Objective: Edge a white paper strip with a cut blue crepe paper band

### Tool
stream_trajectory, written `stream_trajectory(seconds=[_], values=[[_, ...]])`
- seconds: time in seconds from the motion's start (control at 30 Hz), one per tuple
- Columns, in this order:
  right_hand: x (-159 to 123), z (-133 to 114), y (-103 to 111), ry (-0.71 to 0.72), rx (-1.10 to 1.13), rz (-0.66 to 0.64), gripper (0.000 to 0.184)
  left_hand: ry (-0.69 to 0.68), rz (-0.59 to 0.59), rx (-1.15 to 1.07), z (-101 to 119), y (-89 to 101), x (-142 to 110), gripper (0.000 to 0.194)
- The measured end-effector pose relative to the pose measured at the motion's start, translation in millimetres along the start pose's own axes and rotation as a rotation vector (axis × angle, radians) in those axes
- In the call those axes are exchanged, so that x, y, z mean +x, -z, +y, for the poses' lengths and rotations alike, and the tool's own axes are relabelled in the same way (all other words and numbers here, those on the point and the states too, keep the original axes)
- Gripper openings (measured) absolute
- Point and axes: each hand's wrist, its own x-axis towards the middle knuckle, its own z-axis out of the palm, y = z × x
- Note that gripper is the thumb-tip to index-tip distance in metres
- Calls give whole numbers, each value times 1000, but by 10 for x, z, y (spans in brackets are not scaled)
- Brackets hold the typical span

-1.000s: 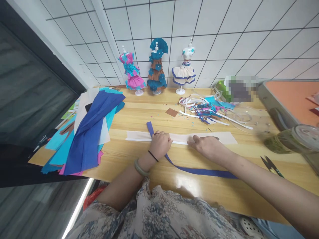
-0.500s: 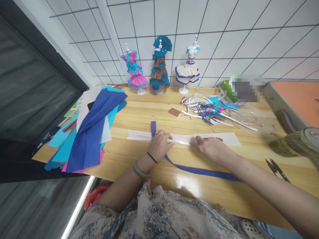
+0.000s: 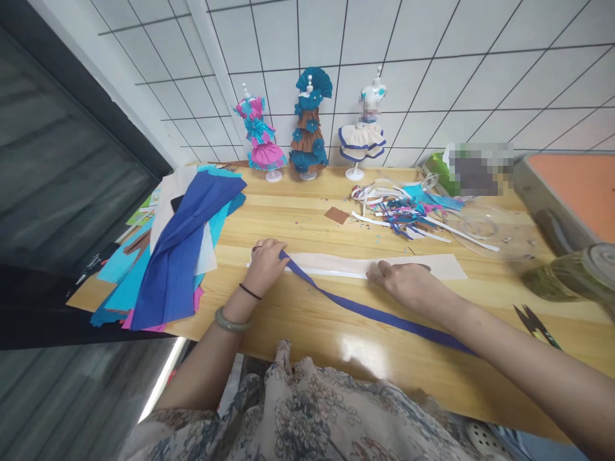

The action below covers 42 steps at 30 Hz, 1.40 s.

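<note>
A long cream crepe-paper strip (image 3: 331, 261) lies across the table, with a shiny white band along its near edge. At its left end my left hand (image 3: 268, 261) is closed on a narrow blue paper strip (image 3: 365, 310). The blue strip slants from those fingers down to the right and passes under my right forearm. My right hand (image 3: 401, 276) rests over the cream strip's near edge, fingers curled together. A dark rounded shape shows behind its knuckles; I cannot tell what it is or whether the hand holds it.
Stacked coloured paper sheets (image 3: 187, 237) cover the table's left end. Three small dressed mannequins (image 3: 310, 137) stand along the tiled wall. Ribbon and paper scraps (image 3: 408, 208) lie at the back right. Thread snips (image 3: 535, 325) and a lidded jar (image 3: 567, 278) are on the right.
My left hand has moved left along the cream strip, drawing the blue strip's end with it. The blue strip now hangs straighter. My right hand has stayed in place.
</note>
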Motion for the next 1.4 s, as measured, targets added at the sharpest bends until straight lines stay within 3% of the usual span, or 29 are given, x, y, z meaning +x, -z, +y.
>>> stream_trajectory(seconds=[0.1,0.23,0.33,0.6,0.83,0.93,1.07,1.23,1.4], values=[[-2,-4,-8,4,-10,10,41,-150,23,36,-37,52,-52,25],[-6,-10,-16,0,1,12,40,-477,-78,46,135,48,-165,35],[-9,-10,-14,-3,19,15,39,-565,-132,67,257,34,-243,27],[-2,-16,-7,-12,22,2,38,-545,-171,41,159,118,-616,21],[-8,-17,-42,-4,23,11,38,-433,-155,67,122,196,-996,19],[3,-14,-81,-10,24,-5,42,-391,-89,18,146,179,-949,21],[10,-16,-94,-14,40,-2,44,-414,12,-37,175,5,-730,32],[7,-13,-85,-15,25,-15,44,-433,-105,83,202,-227,-570,58],[4,-1,-77,-2,-6,-8,44,-433,-120,125,233,-238,-560,62]])
